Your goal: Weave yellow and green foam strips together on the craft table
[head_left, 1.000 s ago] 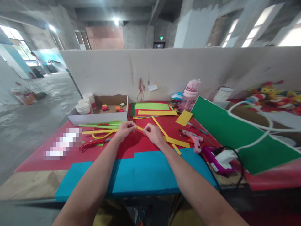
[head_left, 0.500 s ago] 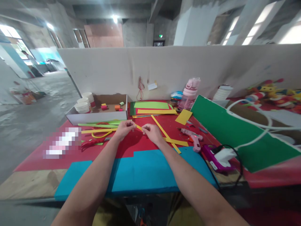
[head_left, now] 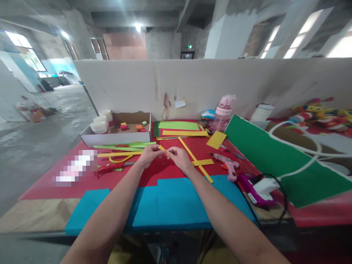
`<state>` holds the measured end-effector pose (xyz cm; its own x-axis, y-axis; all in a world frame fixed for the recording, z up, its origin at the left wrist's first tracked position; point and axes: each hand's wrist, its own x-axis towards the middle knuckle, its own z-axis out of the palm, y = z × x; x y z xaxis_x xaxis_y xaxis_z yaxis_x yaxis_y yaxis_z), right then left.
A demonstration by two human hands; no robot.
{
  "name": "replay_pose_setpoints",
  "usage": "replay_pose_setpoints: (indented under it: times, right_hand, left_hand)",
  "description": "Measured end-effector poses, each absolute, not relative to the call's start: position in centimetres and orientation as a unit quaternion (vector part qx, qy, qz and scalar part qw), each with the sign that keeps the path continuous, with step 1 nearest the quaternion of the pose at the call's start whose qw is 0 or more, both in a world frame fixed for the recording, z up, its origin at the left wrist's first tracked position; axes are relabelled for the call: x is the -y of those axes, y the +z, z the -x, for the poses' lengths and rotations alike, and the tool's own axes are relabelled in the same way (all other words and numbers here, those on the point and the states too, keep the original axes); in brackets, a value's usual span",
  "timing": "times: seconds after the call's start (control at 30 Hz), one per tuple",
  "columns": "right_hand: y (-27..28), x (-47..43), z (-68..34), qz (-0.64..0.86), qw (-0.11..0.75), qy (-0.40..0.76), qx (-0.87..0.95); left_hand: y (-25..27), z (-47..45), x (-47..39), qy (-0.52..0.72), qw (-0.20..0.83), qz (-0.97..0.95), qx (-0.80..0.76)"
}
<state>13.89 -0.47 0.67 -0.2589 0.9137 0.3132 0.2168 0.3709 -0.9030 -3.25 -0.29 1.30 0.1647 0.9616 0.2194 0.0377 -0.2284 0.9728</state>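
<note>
My left hand (head_left: 150, 155) and my right hand (head_left: 180, 158) are close together over the red table covering, fingertips pinched on a narrow yellow strip (head_left: 162, 147). Its short visible piece slants between the two hands. Right of my right hand, a yellow length (head_left: 205, 162) crosses over a long diagonal yellow strip (head_left: 187, 146); whether it is the held strip's tail is hidden by the hand. Another yellow strip (head_left: 118, 154) lies left of my left hand. Below it are yellow-handled scissors (head_left: 121, 160) and a red-handled tool (head_left: 110, 167).
A shallow box (head_left: 118, 139) with cups and small coloured rolls stands back left. Coloured sheets (head_left: 178, 125) lie behind the hands. To the right are a pink glue gun (head_left: 227, 164), a purple power strip (head_left: 254, 192) and a green board (head_left: 264, 157). A blue pad (head_left: 170, 205) lines the front edge.
My hands have drawn slightly closer together, and less of the yellow strip shows between them. The yellow length right of my right hand has swung upward and looks shorter. The view has shifted slightly.
</note>
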Motion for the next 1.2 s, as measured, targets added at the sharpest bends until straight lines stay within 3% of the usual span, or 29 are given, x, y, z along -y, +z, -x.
replay_pose_setpoints:
  times: [0.4,0.8,1.2]
  right_hand:
    - [1.2,0.8,-13.9,0.395,0.432,0.392,0.71]
    - [2.1,1.0,-14.7,0.404,0.381,0.248,0.794]
    - [2.0,1.3,-14.4,0.418,0.378,0.265,0.783]
  left_hand:
    - [2.0,3.5,0.6,0.518,0.508,-0.562,-0.396]
    - [2.0,4.2,0.3,0.543,0.483,-0.559,-0.398]
    - [1.7,4.4,0.0,0.547,0.483,-0.556,-0.398]
